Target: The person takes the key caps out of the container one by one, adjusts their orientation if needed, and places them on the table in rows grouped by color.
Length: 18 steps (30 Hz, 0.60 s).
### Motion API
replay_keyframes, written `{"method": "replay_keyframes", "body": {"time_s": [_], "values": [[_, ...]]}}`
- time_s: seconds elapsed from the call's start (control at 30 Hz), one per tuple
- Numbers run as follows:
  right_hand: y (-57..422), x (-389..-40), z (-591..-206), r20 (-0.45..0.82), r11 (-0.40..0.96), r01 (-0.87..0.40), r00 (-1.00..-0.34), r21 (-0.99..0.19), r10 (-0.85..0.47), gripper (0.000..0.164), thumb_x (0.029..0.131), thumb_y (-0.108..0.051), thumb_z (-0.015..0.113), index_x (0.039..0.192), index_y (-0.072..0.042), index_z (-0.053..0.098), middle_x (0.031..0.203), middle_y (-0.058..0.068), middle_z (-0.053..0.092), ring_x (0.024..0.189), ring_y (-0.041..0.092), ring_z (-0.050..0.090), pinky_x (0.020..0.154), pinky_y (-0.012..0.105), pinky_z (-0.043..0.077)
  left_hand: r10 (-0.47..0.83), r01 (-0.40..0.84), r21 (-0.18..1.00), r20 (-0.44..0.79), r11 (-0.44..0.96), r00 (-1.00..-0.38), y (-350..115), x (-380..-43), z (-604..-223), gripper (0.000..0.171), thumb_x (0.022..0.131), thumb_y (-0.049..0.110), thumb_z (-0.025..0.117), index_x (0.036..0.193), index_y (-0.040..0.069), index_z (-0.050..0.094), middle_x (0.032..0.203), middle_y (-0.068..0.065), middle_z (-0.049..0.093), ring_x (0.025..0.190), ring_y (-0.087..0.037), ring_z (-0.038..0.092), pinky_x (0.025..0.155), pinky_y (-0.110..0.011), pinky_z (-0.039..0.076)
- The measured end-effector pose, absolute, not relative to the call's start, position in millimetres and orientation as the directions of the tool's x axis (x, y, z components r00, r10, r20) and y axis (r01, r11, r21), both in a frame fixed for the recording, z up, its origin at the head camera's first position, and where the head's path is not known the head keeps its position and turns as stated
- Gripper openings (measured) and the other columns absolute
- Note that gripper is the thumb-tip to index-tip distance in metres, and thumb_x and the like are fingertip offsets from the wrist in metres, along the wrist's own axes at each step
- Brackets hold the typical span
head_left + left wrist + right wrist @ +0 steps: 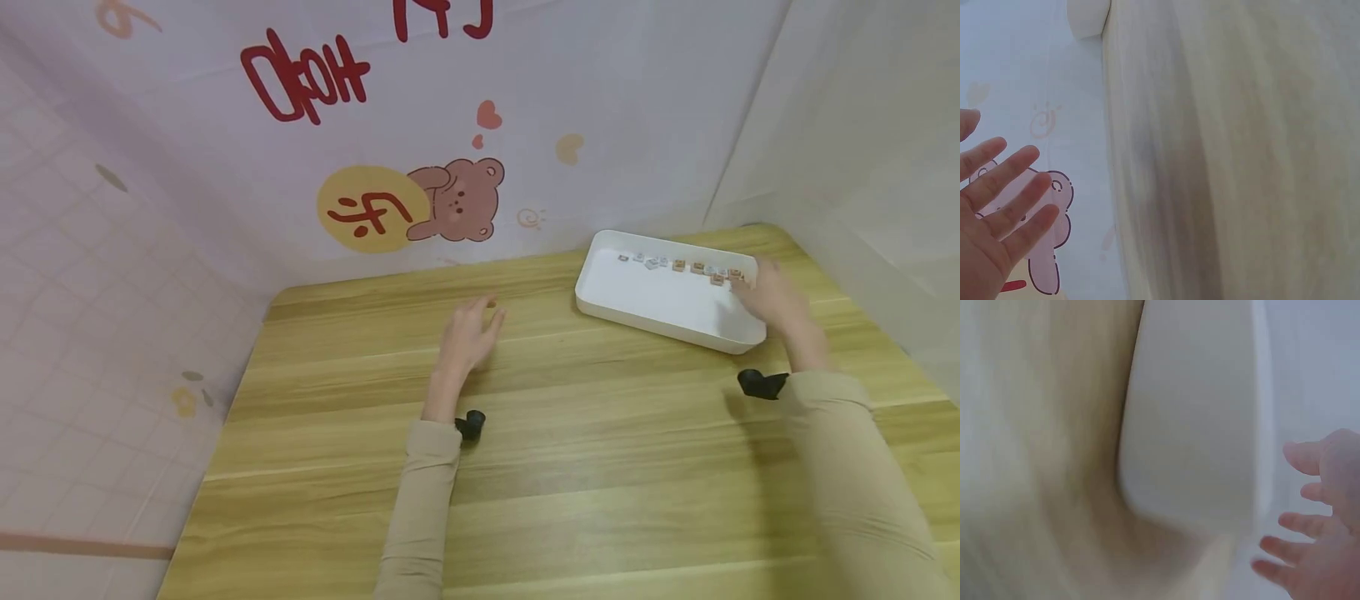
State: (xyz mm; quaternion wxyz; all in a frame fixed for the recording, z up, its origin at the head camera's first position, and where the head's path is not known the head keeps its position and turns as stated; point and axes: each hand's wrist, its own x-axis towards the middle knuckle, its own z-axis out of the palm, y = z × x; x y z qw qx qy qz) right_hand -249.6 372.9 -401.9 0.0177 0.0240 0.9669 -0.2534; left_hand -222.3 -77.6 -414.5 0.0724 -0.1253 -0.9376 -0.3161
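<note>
Beige sleeves [420,508] are seen nearest. Both hands are spread and empty: the left hand [467,333] above the desk [585,467], the right hand [772,296] over the white tray [652,304]. Small tiles [697,267] line the tray's far wall; one tile is best pinched singly.

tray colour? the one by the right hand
White, plain, no pattern: the tray beside the right hand. Shows best in the head view.
</note>
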Motion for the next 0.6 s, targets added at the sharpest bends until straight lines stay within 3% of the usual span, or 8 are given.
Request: {"method": "replay_keyframes", "body": {"time_s": [0.13, 0.23, 0.6], "values": [[398.0, -247.3, -412.2, -0.133, 0.823, 0.137, -0.988, -0.552, 0.075, 0.066, 0.1, -0.029, 0.033, 0.139, 0.022, 0.017, 0.134, 0.048, 0.027, 0.122, 0.062, 0.03, 0.1, 0.069, 0.029, 0.209, 0.301, 0.594, 0.221, 0.746, -0.953, -78.5, -222.6, -413.9, 0.042, 0.1, 0.031, 0.046, 0.132, 0.005, 0.053, 0.128, -0.01, 0.062, 0.125, -0.029, 0.054, 0.106, -0.043, 0.043], [403.5, -246.6, -417.3, -0.174, 0.795, 0.186, -0.979, -0.578, 0.102, 0.073, 0.101, -0.034, 0.03, 0.141, 0.021, 0.004, 0.14, 0.047, 0.019, 0.127, 0.063, 0.021, 0.105, 0.069, 0.023, 0.215, 0.319, 0.606, 0.239, 0.729, -0.947, -77.5, -223.7, -413.4, 0.04, 0.101, 0.028, 0.046, 0.131, 0.004, 0.054, 0.126, -0.01, 0.064, 0.123, -0.028, 0.056, 0.104, -0.042, 0.045], [390.4, -255.8, -423.3, -0.125, 0.792, 0.145, -0.988, -0.593, 0.087, 0.064, 0.1, -0.025, 0.035, 0.145, 0.014, 0.011, 0.14, 0.043, 0.028, 0.125, 0.058, 0.031, 0.102, 0.064, 0.032, 0.211, 0.314, 0.639, 0.235, 0.702, -0.949, -75.5, -226.7, -409.3, 0.039, 0.101, 0.027, 0.045, 0.133, 0.006, 0.052, 0.125, -0.011, 0.064, 0.12, -0.026, 0.058, 0.103, -0.041, 0.046]]}}
